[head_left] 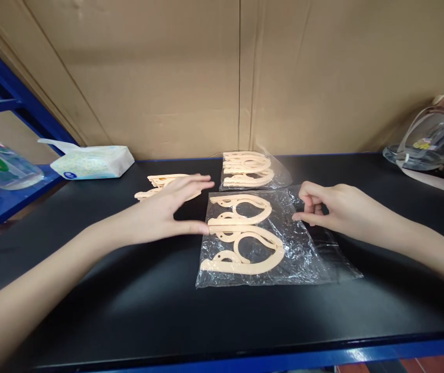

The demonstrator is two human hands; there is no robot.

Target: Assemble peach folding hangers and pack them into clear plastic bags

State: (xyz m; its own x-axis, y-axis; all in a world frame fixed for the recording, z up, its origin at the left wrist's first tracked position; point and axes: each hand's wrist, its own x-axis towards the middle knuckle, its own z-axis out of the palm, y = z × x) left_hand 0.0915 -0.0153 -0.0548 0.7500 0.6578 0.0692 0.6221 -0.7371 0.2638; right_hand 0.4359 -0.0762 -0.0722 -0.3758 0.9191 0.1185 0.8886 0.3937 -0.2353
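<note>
A clear plastic bag (303, 259) lies flat on the black table, with beige folding clothes hangers (258, 228) inside, one above the other. My left hand (163, 210) is open at the bag's left edge, fingers spread, its thumb tip at the end of the middle hanger arm. Over the bag's right edge, my right hand (334, 207) has curled fingers and its thumb low on the plastic; whether film is caught in them is hidden. Behind my left fingers lie loose beige hangers (159, 180), partly covered. Another bagged set of hangers (247, 168) rests farther back.
A tissue pack (93, 161) stands at the back left, near a blue rack (15, 103) with a large clear bottle (0, 160). A clear jug with a strap (431, 137) sits at the back right. Brown cardboard (159, 77) walls the far side of the table (190, 326).
</note>
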